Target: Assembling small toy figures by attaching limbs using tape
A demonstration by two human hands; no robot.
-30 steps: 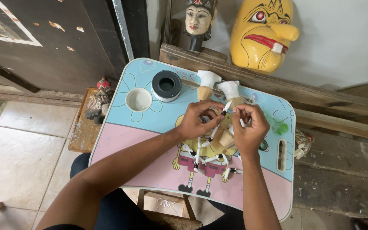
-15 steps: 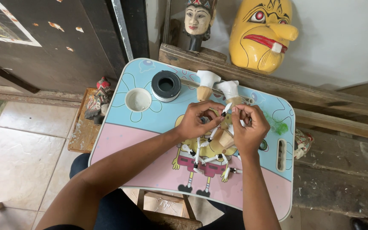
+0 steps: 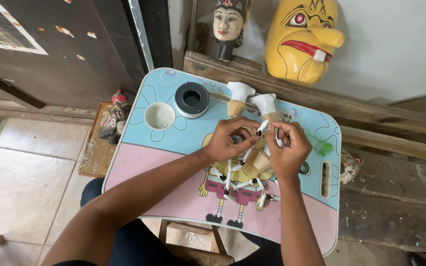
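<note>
Pale floor tiles (image 3: 20,187) fill the left of the view, below a dark panel (image 3: 50,54) with flaking paint. Beside them a small painted figurine (image 3: 113,116) stands on a worn wooden board (image 3: 92,152). Next comes a pastel blue and pink lap tray (image 3: 144,162) printed with a cartoon figure, resting over the person's legs. On its blue upper part sit a small round white cup (image 3: 159,116) and, just to the right, a white jar with a black ring top (image 3: 192,99). Two wooden pieces with white caps (image 3: 238,98) lie further right, near the tray's back edge.

At the tray's middle the left hand (image 3: 230,139) and the right hand (image 3: 287,148) meet, fingertips closed together on a thin white stick with a black tip (image 3: 262,127). Below the hands lies a tangle of similar white, black-tipped sticks (image 3: 242,180) around a tan wooden piece (image 3: 261,160). A green smear (image 3: 321,145) marks the tray to the right.

Behind, on a wooden ledge (image 3: 371,106), rest a carved painted head (image 3: 228,22) and a yellow mask with a long nose (image 3: 304,37).
</note>
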